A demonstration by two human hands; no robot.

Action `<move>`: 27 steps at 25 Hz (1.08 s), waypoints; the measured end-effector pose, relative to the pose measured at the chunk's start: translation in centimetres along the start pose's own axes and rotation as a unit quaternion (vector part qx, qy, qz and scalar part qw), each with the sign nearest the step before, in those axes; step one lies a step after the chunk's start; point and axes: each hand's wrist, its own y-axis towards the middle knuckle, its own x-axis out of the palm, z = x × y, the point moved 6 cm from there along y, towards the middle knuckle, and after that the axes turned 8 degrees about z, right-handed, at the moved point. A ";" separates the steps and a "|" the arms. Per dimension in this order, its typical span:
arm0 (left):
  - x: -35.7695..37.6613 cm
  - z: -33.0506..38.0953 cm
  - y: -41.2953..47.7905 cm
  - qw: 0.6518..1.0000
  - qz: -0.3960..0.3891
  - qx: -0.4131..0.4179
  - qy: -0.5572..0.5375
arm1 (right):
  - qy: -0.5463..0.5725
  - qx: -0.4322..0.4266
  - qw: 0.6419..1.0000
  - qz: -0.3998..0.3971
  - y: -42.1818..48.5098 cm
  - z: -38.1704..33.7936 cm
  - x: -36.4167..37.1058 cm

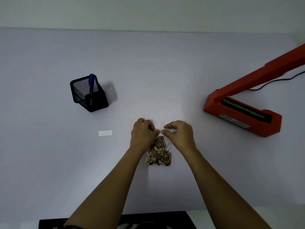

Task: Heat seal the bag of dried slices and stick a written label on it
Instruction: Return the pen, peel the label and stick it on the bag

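The clear bag [159, 152] of dried slices lies flat on the table [49, 162], near its front edge. The left hand [142, 132] and the right hand [179, 132] both pinch the far, open end of the bag between thumb and fingertips, close together. The label [105, 133] lies to the left. The pen [91, 85] stands in the holder [89, 95]. The red sealer [242, 116] stands open at the right.
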 end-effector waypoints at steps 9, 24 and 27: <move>0.0 0.0 0.1 1.000 0.000 -0.013 -0.001 | 0.028 0.027 0.999 0.002 -0.2 0.4 -0.2; 0.3 -0.4 0.4 1.000 0.020 -0.022 -0.008 | 0.039 0.060 0.997 0.006 0.1 0.8 0.0; 0.2 -0.4 0.4 0.999 0.021 -0.030 -0.010 | 0.049 0.067 0.997 0.003 0.1 1.0 -0.1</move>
